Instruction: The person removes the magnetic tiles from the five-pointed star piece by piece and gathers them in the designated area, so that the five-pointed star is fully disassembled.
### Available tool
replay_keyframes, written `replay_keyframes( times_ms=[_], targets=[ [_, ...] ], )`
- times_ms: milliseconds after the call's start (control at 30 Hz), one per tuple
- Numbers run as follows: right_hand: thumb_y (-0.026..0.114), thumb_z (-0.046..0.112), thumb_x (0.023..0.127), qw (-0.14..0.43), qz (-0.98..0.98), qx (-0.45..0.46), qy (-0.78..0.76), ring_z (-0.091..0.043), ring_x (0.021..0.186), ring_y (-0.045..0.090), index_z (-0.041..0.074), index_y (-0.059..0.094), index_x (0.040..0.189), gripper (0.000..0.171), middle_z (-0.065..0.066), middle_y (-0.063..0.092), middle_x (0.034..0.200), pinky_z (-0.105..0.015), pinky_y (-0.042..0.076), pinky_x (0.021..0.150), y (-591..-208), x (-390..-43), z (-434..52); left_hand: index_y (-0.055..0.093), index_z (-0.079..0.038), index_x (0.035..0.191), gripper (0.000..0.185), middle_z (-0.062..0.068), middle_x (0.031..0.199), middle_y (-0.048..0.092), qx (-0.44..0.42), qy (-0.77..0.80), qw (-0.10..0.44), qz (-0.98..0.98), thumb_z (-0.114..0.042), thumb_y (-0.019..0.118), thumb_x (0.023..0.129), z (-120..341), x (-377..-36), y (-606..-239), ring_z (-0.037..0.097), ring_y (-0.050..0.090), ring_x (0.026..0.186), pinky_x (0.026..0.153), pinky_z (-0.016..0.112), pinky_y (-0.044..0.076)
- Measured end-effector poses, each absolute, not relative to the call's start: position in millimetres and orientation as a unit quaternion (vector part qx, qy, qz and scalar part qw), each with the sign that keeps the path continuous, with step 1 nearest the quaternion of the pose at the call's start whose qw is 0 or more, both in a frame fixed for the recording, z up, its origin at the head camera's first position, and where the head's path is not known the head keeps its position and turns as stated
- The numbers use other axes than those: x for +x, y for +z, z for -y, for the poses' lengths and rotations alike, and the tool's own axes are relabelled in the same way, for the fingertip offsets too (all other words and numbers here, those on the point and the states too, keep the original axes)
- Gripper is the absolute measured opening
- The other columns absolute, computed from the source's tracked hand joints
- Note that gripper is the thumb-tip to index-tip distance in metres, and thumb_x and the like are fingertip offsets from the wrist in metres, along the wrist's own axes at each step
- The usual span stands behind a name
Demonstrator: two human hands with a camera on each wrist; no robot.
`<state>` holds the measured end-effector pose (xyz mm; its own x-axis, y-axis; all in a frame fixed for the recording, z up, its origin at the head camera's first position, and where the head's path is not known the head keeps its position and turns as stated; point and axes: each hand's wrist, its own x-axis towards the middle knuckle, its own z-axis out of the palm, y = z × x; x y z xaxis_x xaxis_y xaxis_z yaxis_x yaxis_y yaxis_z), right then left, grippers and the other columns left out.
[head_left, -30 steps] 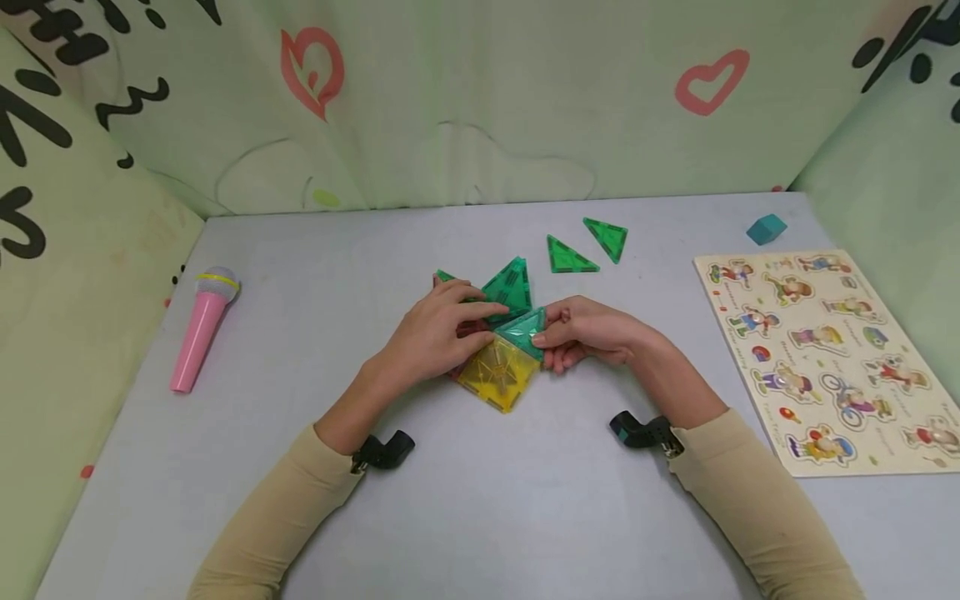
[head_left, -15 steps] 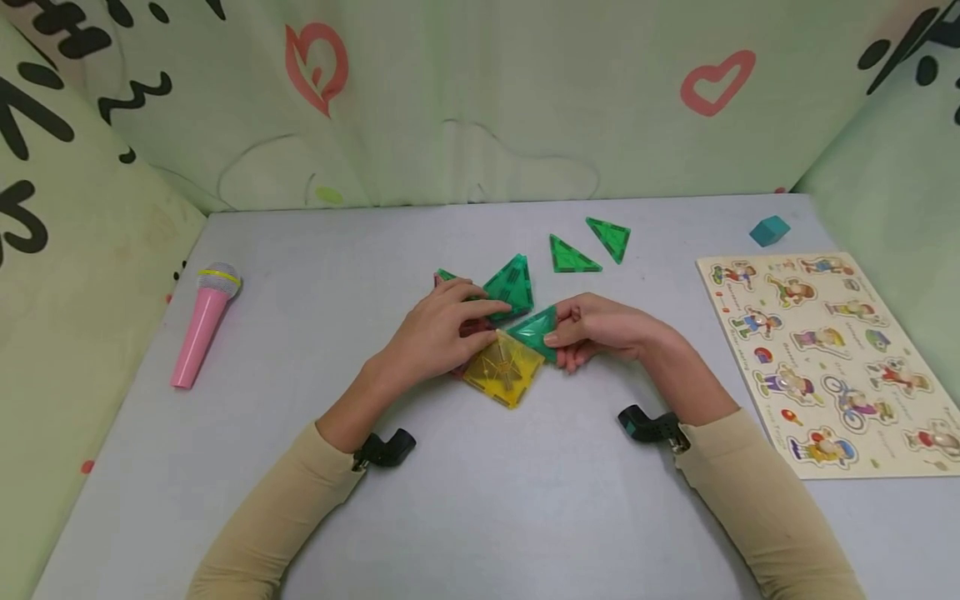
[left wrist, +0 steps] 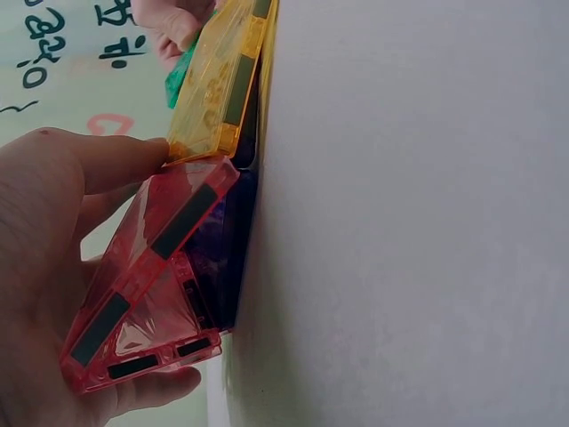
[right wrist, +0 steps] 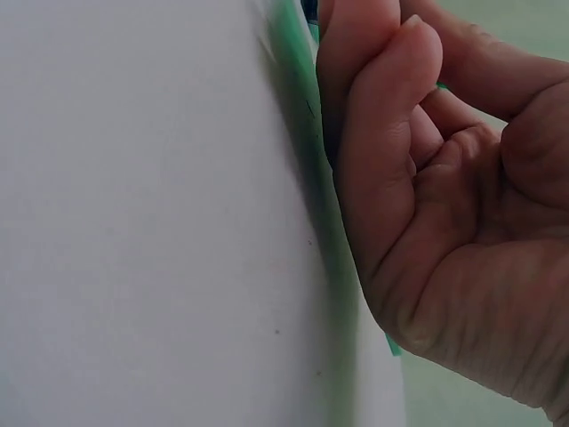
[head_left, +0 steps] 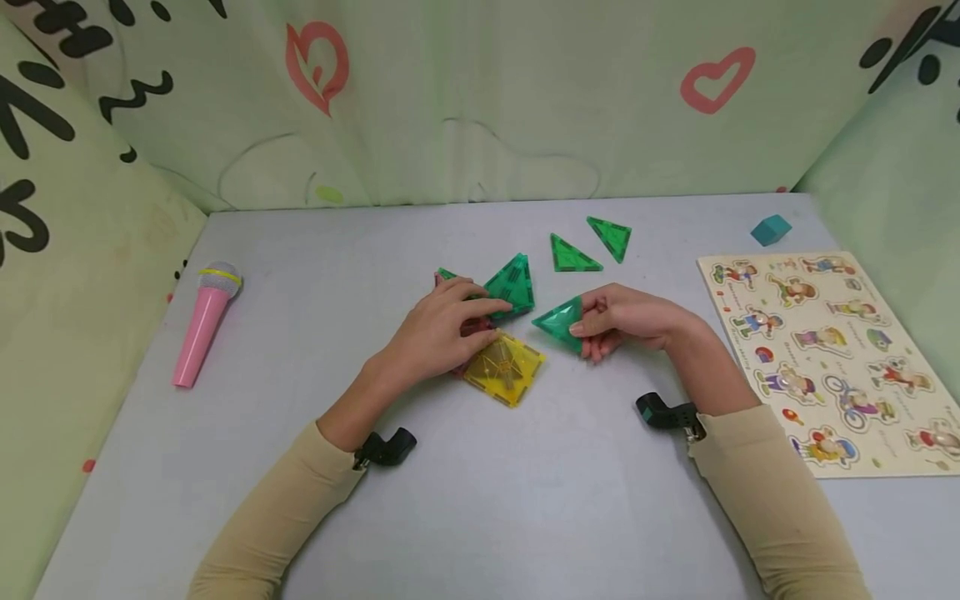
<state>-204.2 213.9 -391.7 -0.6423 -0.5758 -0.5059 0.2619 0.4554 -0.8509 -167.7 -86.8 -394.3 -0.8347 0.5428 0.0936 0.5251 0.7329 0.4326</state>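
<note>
My left hand [head_left: 438, 329] grips a cluster of translucent magnetic tiles. In the left wrist view its thumb lies where a red triangular tile [left wrist: 147, 233] meets a yellow tile [left wrist: 218, 89], and other fingers show behind the red pieces. A dark purple tile [left wrist: 218, 253] sits beneath them. Beyond that hand, a green tile piece [head_left: 512, 285] leans up at the far side of the cluster. My right hand [head_left: 628, 318] pinches a green triangular tile [head_left: 558, 323] between thumb and fingers, apart from the cluster. The right wrist view shows mostly curled fingers hiding this tile.
Two loose green triangular tiles, one nearer [head_left: 573, 257] and one farther [head_left: 612, 239], lie toward the back. A pink toy microphone [head_left: 206, 329] lies at the left. On the right are a picture puzzle board [head_left: 765, 312] and a teal block [head_left: 770, 230]. Fabric walls surround the table.
My right hand has moved right, taking the green triangular tile off the yellow tile, so a gap now shows between them. The left hand has stayed on the cluster.
</note>
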Motion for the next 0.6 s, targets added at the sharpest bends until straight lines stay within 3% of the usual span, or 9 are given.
replay_keyframes(
  times_ms=[200, 600],
  targets=[
    [0.065, 0.015, 0.096, 0.371, -0.76, -0.09, -0.525, -0.017, 0.065, 0.066, 0.0, 0.051, 0.088, 0.022, -0.005, 0.07, 0.073, -0.029, 0.057, 0.063, -387.9, -205.2, -215.5, 0.063, -0.035, 0.133, 0.038, 0.0, 0.134, 0.059, 0.288, 0.211, 0.014, -0.934, -0.041, 0.064, 0.096, 86.5, -166.8, -393.5, 0.02, 0.046, 0.133, 0.103, 0.047, 0.044],
    [0.068, 0.015, 0.094, 0.274, -0.765, -0.069, -0.579, -0.02, 0.072, 0.067, 0.0, 0.055, 0.087, 0.02, -0.004, 0.068, 0.074, -0.033, 0.058, 0.072, -373.1, -203.3, -212.5, 0.062, -0.036, 0.134, 0.038, -0.001, 0.139, 0.057, 0.287, 0.206, 0.017, -0.935, -0.04, 0.063, 0.096, 86.6, -166.9, -393.0, 0.019, 0.044, 0.136, 0.106, 0.051, 0.041]
  ],
)
